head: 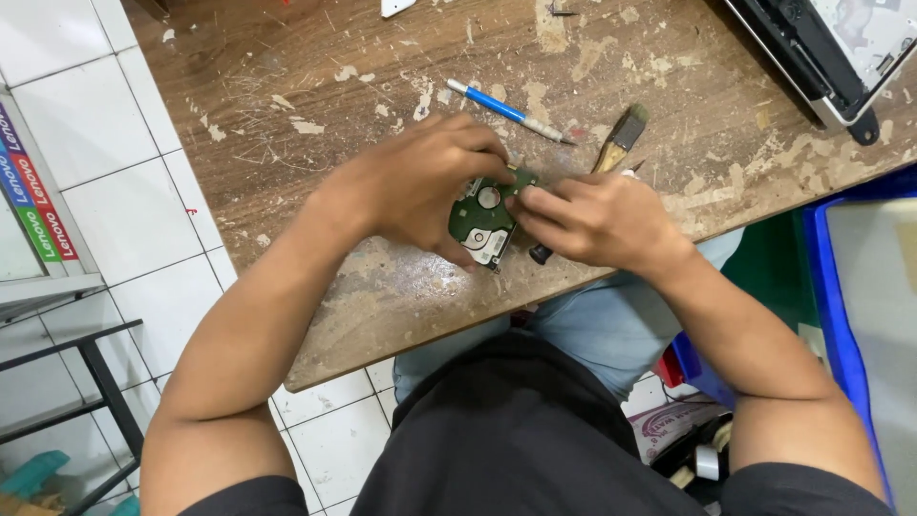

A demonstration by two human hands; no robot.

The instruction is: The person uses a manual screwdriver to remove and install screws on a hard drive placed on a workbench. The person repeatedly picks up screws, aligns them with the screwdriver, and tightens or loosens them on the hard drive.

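Left hand (415, 186) gripping drive (482, 222) from 9 o'clock, fingers clamped on edges; right hand (597, 222) pressing from 3 o'clock, fingertips together on board; long axis running 1-to-7 o'clock above tabletop (382, 296)

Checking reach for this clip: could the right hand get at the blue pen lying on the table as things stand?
Probably yes. The blue pen lies bare on the wooden table just beyond the right hand; nothing covers it. That hand, with the left hand, is on the green circuit board.
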